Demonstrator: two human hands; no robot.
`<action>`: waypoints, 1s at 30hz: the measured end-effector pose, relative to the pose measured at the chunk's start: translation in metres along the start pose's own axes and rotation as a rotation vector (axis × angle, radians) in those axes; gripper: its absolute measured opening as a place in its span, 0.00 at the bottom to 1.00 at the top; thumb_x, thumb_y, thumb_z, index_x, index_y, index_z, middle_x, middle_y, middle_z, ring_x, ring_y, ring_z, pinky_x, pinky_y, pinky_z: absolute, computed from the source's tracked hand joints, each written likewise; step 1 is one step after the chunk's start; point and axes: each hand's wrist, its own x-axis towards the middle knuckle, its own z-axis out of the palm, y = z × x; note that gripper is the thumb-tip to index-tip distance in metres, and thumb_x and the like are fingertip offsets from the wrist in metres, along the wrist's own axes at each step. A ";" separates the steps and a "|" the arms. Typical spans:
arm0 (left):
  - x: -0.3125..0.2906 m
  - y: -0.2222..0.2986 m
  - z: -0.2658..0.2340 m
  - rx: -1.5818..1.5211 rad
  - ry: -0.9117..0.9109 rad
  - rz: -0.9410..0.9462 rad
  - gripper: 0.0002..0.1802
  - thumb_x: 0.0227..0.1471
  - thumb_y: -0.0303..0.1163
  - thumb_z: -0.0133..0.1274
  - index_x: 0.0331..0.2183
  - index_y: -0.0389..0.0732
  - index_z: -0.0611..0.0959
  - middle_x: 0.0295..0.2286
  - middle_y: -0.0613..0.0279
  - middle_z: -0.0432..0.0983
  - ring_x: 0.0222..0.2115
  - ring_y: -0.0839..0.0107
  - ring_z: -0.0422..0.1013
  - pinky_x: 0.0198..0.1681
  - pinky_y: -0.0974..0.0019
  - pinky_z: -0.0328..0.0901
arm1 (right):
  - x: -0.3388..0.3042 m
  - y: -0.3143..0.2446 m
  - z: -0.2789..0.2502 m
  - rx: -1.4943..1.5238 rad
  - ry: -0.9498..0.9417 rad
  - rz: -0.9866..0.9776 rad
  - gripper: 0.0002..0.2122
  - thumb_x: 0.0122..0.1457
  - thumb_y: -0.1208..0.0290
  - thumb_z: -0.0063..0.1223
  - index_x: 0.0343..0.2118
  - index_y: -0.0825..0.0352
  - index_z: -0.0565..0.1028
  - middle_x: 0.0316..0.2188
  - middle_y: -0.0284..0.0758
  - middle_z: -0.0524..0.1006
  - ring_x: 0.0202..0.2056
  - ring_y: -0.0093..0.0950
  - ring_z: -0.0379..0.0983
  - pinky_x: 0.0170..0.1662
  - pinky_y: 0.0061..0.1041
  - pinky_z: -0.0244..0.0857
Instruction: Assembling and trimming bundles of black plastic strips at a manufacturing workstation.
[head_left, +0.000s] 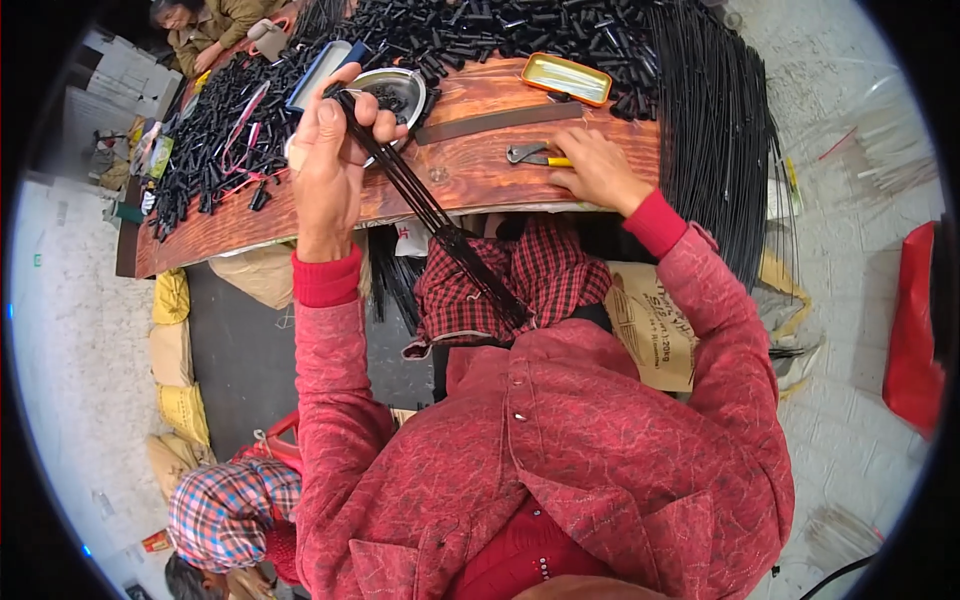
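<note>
My left hand (pixel 335 150) is raised over the table's near edge, its fingers closed round one end of a bundle of thin black strands (pixel 425 205). The bundle slants down toward my lap, over a red and black checked cloth (pixel 465 290). On the wooden table, my right hand (pixel 603 168) is closed about the handles of end-cutting pliers (pixel 527 154). Their metal head points left and a bit of yellow handle shows; the palm hides the rest. Behind the left hand stands a round metal bowl (pixel 418 88) holding small black pieces.
Heaps of short black tubes (pixel 480 30) cover the table's back and left. A flat dark bar (pixel 500 122) and a yellow-rimmed tray (pixel 566 80) with thin pale sticks lie ahead. Long black strands (pixel 710 150) hang over the right end. Other people (pixel 215 30) sit far left and lower left.
</note>
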 end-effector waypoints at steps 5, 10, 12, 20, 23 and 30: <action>0.000 -0.009 -0.001 -0.148 0.000 0.039 0.21 0.65 0.45 0.44 0.48 0.36 0.71 0.23 0.72 0.57 0.20 0.83 0.52 0.22 0.77 0.52 | -0.009 0.019 0.006 0.033 -0.024 -0.086 0.13 0.50 0.63 0.61 0.34 0.64 0.72 0.40 0.36 0.72 0.40 0.38 0.69 0.39 0.37 0.67; -0.008 -0.008 0.009 -0.181 -0.002 0.069 0.20 0.64 0.48 0.45 0.44 0.39 0.71 0.21 0.73 0.56 0.17 0.85 0.48 0.18 0.80 0.46 | -0.006 0.019 0.007 0.015 0.021 -0.165 0.11 0.51 0.65 0.60 0.28 0.67 0.73 0.32 0.38 0.73 0.35 0.34 0.72 0.33 0.33 0.68; -0.009 -0.009 0.007 -0.179 -0.022 0.070 0.20 0.64 0.46 0.45 0.45 0.39 0.71 0.22 0.73 0.56 0.17 0.85 0.48 0.18 0.79 0.46 | -0.008 0.012 0.006 0.623 -0.144 0.292 0.11 0.54 0.64 0.58 0.30 0.68 0.73 0.29 0.35 0.76 0.29 0.27 0.74 0.30 0.28 0.68; -0.011 0.003 0.021 -0.039 -0.073 0.074 0.28 0.65 0.43 0.45 0.57 0.33 0.65 0.22 0.71 0.59 0.17 0.84 0.52 0.19 0.78 0.51 | 0.059 -0.084 -0.150 1.053 -0.649 0.069 0.19 0.66 0.54 0.46 0.32 0.68 0.76 0.23 0.31 0.77 0.22 0.16 0.71 0.24 0.17 0.63; -0.013 0.008 0.028 -0.088 -0.120 0.049 0.24 0.65 0.39 0.43 0.55 0.30 0.68 0.22 0.71 0.59 0.18 0.83 0.54 0.20 0.77 0.53 | 0.081 -0.092 -0.168 0.862 -0.504 -0.158 0.21 0.65 0.54 0.47 0.30 0.71 0.77 0.20 0.32 0.75 0.22 0.21 0.70 0.26 0.25 0.64; -0.020 0.012 0.024 -0.135 -0.093 -0.001 0.20 0.64 0.37 0.46 0.49 0.31 0.71 0.21 0.70 0.59 0.18 0.82 0.55 0.20 0.76 0.54 | 0.097 -0.099 -0.187 0.594 -0.431 -0.360 0.21 0.64 0.55 0.49 0.29 0.74 0.75 0.19 0.37 0.73 0.24 0.25 0.70 0.28 0.30 0.63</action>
